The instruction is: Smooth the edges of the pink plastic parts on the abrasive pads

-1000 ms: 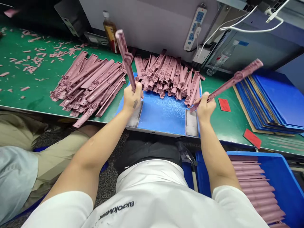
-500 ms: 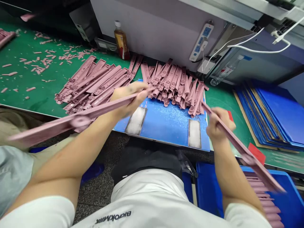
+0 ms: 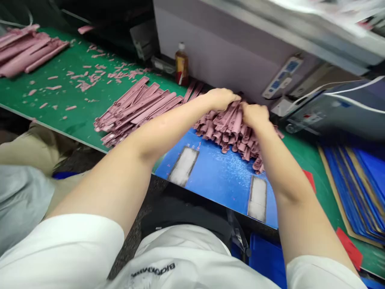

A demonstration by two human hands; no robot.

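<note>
Both my hands reach to the back of a heap of pink plastic strips [image 3: 222,128] on a blue board [image 3: 216,172]. My left hand [image 3: 223,99] is closed at the heap's top edge, its fingertips among the strip ends. Close beside it on the right, my right hand [image 3: 255,115] is also closed against the strips. What either hand pinches is too hidden and blurred to make out. Left of the heap, a second pile of long pink strips [image 3: 135,110] lies on the green table [image 3: 81,124].
Pink scraps [image 3: 90,76] litter the table at left, near more strips [image 3: 27,52]. A bottle [image 3: 181,66] and a power strip [image 3: 282,78] are at the back wall. Blue boards [image 3: 357,188] are stacked right. A person's sleeve [image 3: 21,200] shows at lower left.
The long pink strips held in each hand are no longer seen there. Both hands have come together at the back of the heap, and the view has shifted left.
</note>
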